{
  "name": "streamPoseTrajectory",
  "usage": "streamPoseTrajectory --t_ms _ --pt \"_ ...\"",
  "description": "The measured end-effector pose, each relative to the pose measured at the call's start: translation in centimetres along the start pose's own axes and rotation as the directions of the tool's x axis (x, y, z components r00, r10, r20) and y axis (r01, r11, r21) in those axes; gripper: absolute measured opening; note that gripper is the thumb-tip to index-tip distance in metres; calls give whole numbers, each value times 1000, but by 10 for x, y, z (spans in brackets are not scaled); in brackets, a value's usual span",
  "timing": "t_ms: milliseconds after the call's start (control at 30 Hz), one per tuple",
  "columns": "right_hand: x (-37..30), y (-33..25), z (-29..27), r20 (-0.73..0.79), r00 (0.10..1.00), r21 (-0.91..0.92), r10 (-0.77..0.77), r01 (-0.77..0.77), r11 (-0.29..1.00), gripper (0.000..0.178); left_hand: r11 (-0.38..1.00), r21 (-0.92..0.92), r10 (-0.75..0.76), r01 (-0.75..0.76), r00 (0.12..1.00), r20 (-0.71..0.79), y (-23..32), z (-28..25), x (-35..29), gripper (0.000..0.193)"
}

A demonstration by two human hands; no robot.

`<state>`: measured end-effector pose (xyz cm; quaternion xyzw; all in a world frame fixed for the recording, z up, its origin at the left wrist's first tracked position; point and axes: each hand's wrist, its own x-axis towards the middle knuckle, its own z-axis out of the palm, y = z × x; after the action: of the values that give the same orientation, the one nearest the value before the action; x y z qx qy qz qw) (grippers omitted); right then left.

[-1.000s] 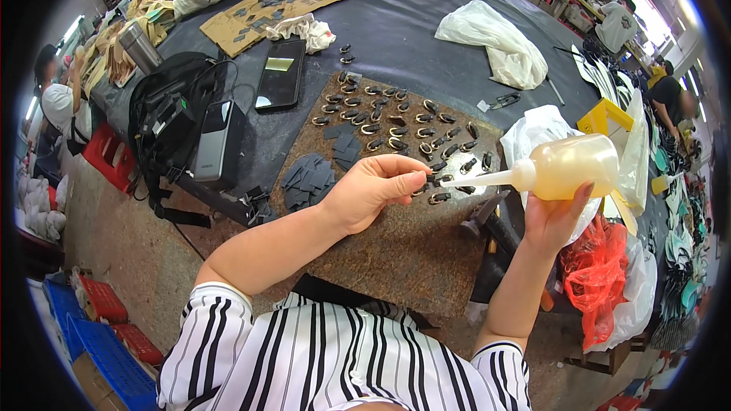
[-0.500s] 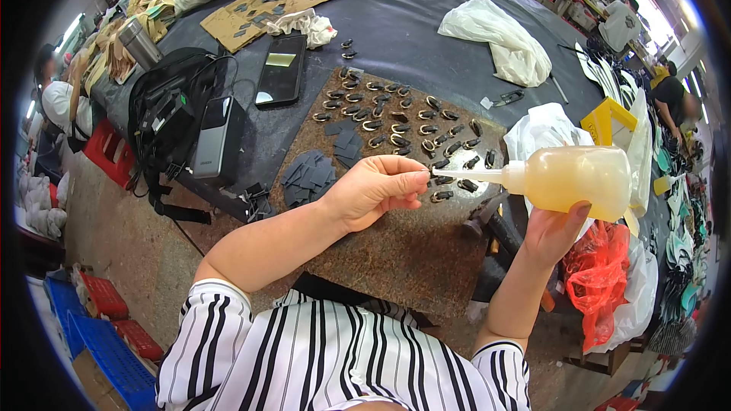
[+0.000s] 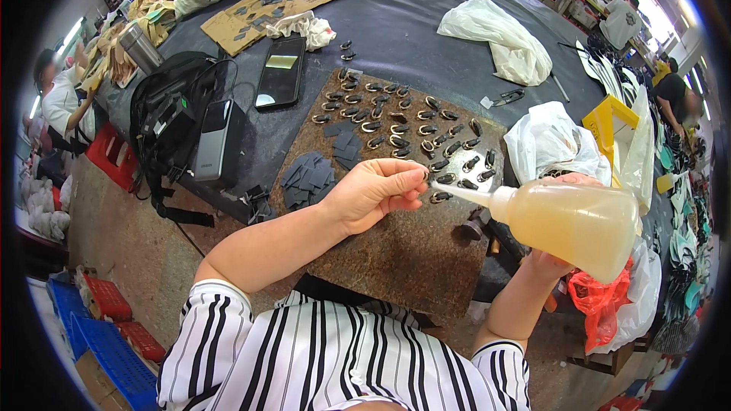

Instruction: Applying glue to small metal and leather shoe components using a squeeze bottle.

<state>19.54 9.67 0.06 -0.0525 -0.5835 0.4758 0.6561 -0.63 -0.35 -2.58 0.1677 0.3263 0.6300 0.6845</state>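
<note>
My left hand (image 3: 381, 194) is closed in a pinch over a brown, worn board (image 3: 411, 266). Between thumb and forefinger is a small black piece, mostly hidden by the fingertips. My right hand (image 3: 550, 262) grips a clear squeeze bottle (image 3: 575, 224) of yellowish liquid from behind and below. The bottle lies nearly level, its thin white nozzle (image 3: 468, 194) reaching close to the left fingertips; whether it touches the piece I cannot tell. Several small black loops with gold-coloured rings (image 3: 400, 141) lie in rows on the board. Beside them are piles of dark flat pieces (image 3: 308, 179).
Left of the board are a phone-like tablet (image 3: 280, 72), a grey power bank (image 3: 215, 141) and a black bag (image 3: 171, 106). White plastic bags (image 3: 552, 144), a red bag (image 3: 601, 304) and a yellow box (image 3: 609, 125) crowd the right. Other people sit or stand farther off.
The bottle has tipped, its base swinging lower and its nozzle tip shifting slightly down from the left fingertips. My right hand has turned with it; the left hand has barely moved.
</note>
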Motion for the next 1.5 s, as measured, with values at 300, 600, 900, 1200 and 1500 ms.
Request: streamPoseTrajectory --t_ms 300,600,900,1200,1500 --pt "-1 4 -26 -200 977 108 77 -56 993 59 687 602 414 -406 900 134 2 16 -9 10" --pt "-3 5 -31 -138 984 261 116 -77 962 58 -282 632 548 -721 420 723 6 15 -9 14" --pt "-1 3 -27 -40 995 209 90 -79 975 60 -332 593 535 -734 372 759 7 17 -8 14" --pt "9 -7 -11 -58 996 53 -73 76 996 61 -352 610 530 -710 386 755 6 14 -7 12" --pt "12 2 -28 155 988 88 27 -41 995 65 -386 652 570 -653 387 725 14 12 -11 14"
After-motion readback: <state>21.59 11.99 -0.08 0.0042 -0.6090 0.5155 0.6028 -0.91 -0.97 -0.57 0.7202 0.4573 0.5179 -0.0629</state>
